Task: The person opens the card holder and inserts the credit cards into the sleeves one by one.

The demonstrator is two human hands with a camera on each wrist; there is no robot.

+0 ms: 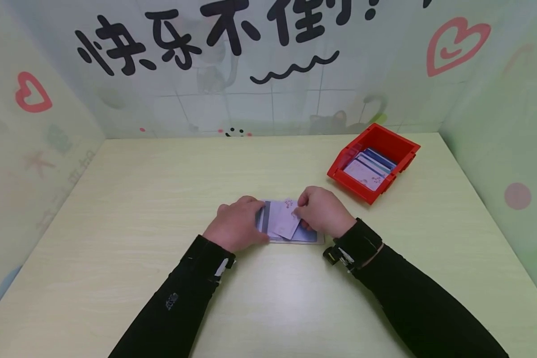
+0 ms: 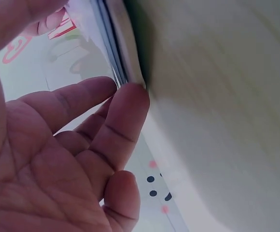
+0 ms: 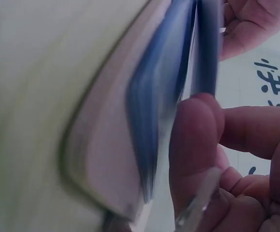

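A pale, flat pad-like stack with rounded corners lies on the table, bearing several blue-edged cards. At its left end my left hand holds it, thumb at the near edge and fingers at the far edge. In the left wrist view, fingertips of the left hand touch the layered edges. My right hand pinches a pale lilac card with pink flowers, tilted over the stack. The right wrist view shows the right hand with thumb and finger on that card's edge.
A red open bin stands at the back right of the pale wooden table, holding several blue and flowered cards. Printed panels with lettering and hearts enclose the table at the back and sides.
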